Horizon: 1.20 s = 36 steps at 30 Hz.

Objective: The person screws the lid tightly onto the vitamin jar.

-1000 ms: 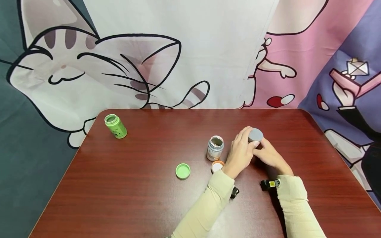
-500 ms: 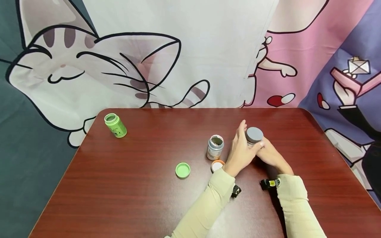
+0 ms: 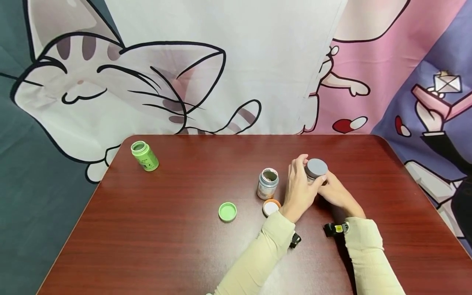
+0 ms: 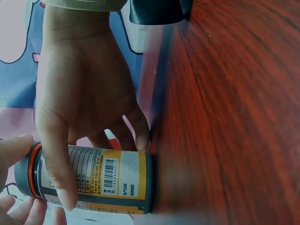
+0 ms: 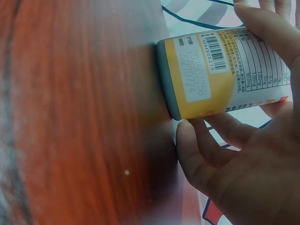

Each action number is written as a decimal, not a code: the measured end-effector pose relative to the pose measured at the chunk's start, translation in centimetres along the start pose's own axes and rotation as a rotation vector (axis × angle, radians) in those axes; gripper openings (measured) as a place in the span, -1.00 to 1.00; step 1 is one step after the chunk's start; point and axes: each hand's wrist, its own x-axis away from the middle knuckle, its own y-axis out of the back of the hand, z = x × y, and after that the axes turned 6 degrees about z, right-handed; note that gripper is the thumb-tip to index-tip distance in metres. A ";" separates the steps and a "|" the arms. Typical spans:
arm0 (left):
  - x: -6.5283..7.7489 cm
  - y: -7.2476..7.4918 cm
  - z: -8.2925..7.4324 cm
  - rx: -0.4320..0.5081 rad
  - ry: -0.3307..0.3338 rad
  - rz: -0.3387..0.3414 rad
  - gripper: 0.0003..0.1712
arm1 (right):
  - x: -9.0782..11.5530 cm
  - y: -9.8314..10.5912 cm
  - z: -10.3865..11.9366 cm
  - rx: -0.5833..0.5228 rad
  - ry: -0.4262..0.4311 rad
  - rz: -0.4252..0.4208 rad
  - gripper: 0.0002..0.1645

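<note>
Steadying the capped bottle seems to be the job of the right hand, whose thumb and fingers grip its body, leaving the grey cap uncovered on top. We find this bottle right of centre, upright, its base at the surface of the table, which we judge helps keep it steady.

The left hand stands about the cap, thumb on the near side and fingers to the left; we cannot tell whether they pinch it or only touch. We read this split as giving separate control of body and cap.

Just left of the hands we see the open grey bottle, with the orange-rimmed lid right at its near side, perhaps to keep the pair together. The green lid lies farther left, well apart from the open green bottle at the far left, which leaves us working room between.
</note>
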 end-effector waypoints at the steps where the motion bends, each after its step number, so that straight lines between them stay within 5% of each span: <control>1: 0.0 0.0 0.0 0.002 -0.001 0.000 -0.19 | 0.0 0.0 0.0 0.001 -0.007 0.005 -0.47; 21: 0.5 0.3 0.6 0.040 -0.057 0.100 -0.36 | 0.1 0.0 0.2 0.013 -0.061 -0.003 -0.42; 36: 0.2 0.5 0.4 0.116 0.055 0.191 -0.20 | 0.2 0.0 0.1 -0.013 0.006 -0.015 -0.52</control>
